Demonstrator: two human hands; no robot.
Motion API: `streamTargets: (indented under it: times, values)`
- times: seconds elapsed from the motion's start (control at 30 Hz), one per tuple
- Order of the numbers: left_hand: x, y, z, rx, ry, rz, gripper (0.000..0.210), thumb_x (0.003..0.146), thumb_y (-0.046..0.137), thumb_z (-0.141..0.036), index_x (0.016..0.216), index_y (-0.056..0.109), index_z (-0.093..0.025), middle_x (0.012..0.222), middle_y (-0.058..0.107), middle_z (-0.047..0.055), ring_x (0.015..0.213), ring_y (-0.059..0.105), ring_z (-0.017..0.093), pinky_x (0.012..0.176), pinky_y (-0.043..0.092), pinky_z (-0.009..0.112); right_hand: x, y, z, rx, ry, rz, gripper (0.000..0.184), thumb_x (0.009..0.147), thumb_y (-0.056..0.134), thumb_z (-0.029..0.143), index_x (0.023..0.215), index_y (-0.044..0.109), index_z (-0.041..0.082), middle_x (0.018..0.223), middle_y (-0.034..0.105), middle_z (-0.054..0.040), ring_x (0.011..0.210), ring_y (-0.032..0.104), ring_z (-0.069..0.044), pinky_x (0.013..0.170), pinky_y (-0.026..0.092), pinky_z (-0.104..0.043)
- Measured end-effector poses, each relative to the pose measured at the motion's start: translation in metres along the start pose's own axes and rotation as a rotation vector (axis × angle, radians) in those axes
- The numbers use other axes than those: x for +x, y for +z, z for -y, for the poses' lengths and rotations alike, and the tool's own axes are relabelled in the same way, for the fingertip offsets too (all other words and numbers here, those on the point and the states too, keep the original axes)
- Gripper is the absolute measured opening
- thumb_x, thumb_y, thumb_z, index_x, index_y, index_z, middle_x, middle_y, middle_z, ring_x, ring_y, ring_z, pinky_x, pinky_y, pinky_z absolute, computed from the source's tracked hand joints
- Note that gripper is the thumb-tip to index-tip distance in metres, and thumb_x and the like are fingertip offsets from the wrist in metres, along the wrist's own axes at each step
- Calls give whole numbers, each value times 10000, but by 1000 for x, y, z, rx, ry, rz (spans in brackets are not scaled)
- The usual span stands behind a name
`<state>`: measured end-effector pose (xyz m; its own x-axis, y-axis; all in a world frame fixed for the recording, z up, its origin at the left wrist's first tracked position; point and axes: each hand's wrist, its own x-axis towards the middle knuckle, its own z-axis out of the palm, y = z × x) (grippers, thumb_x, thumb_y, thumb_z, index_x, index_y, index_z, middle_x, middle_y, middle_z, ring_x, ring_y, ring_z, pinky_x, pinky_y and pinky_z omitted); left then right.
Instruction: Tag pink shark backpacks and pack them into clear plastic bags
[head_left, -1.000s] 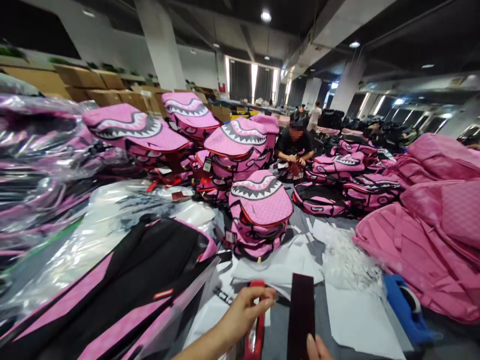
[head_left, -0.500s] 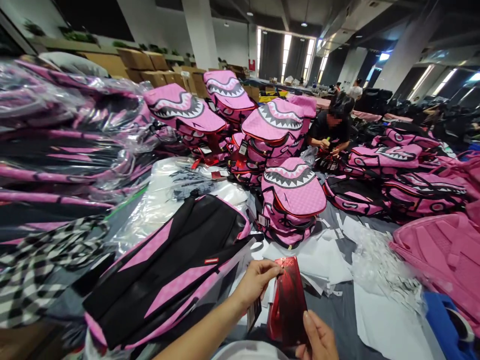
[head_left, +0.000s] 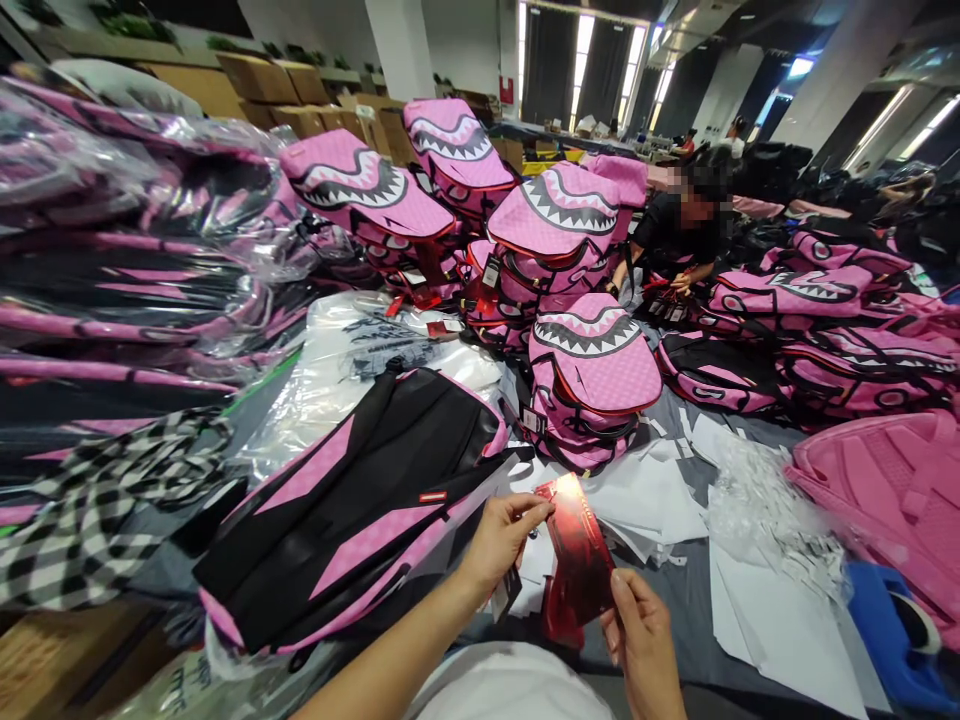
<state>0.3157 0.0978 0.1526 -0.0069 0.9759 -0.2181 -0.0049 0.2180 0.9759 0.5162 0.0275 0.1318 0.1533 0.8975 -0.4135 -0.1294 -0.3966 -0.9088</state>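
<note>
A shiny red tag point(head_left: 576, 550) is stretched between my two hands, its top end catching a bright glare. My left hand point(head_left: 504, 540) pinches the tag's upper left corner, and a small dark tag point(head_left: 507, 594) hangs beneath that hand. At the lower right edge, the fingers of my right hand point(head_left: 636, 625) close on the same red tag. Another red piece point(head_left: 559, 615) shows below it, partly covered. To the left lies a black and pink backpack point(head_left: 360, 510), back side up. Just beyond my hands stands a pink backpack point(head_left: 592, 385) with a shark-mouth flap.
Plastic-wrapped backpacks point(head_left: 112, 270) are stacked at left, near a checkered cloth point(head_left: 112, 500). Clear plastic bags point(head_left: 322, 350) and white paper sheets point(head_left: 765, 630) lie on the table. A blue object point(head_left: 892, 635) sits at right. Across the table, a person point(head_left: 675, 240) handles dark tags.
The red tag has tilted and now reflects bright light at its top. Both hands have shifted slightly upward in view. The person opposite has reached one arm toward the backpacks.
</note>
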Motion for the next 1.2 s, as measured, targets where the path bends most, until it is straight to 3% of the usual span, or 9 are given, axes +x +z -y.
streamTargets:
  times: [0.1,0.2,0.3,0.4,0.57,0.73,0.83,1.0,1.2]
  values:
    - [-12,-3,-3,312,350,-79,380,913,592,-514,869,782,-188,1001,720,94,537,552,105,513,432,242,5,-6,8,-38,-104,-59,635,661,725,776,775,670,154,473,549,26,396,424,-74,403,343,-188]
    - [-32,0,-10,514,612,5,301,1019,484,-345,992,752,-210,813,698,40,673,640,138,644,465,233,10,-9,11,-22,-123,-67,653,676,717,772,827,694,137,501,608,-12,395,453,-95,401,341,-206]
    - [-50,10,-15,559,674,154,307,1041,445,-296,997,732,-197,740,672,21,632,616,127,603,425,218,13,-8,9,23,-114,-57,657,666,735,759,852,701,131,507,613,-17,404,472,-105,392,330,-203]
    - [-54,17,-16,468,580,135,317,1025,468,-320,943,745,-188,699,645,15,601,572,124,581,393,225,14,-7,4,41,-87,-40,682,639,749,768,862,701,126,493,608,-15,390,463,-100,386,326,-200]
    - [-44,11,-14,223,254,29,326,932,556,-383,778,750,-172,641,608,13,576,494,130,553,357,235,17,-10,-2,57,-87,-15,654,636,762,759,837,691,141,478,599,-8,380,471,-106,371,325,-200]
    - [-34,6,-11,119,189,-31,311,854,639,-450,753,770,-186,740,692,48,689,563,174,651,419,253,21,-10,-5,44,-78,-4,668,633,750,777,836,694,144,477,606,-11,361,459,-100,364,325,-202]
    - [-26,7,-8,12,120,0,351,807,685,-518,791,785,-182,884,752,79,658,577,163,599,432,248,20,-5,-3,53,-74,-2,669,622,762,771,847,694,144,471,599,-5,364,461,-106,363,323,-205]
    - [-19,10,-7,-89,-69,70,519,721,707,-639,812,761,-131,651,656,13,355,304,45,353,219,211,11,5,10,75,-94,-43,631,619,790,733,816,685,143,470,592,1,381,466,-105,378,326,-203]
    - [-23,16,-8,-129,-106,120,608,674,721,-707,837,734,-122,594,570,-32,327,283,24,326,190,200,3,7,14,83,-91,-103,632,609,781,745,755,671,140,453,596,-13,348,453,-94,368,312,-191]
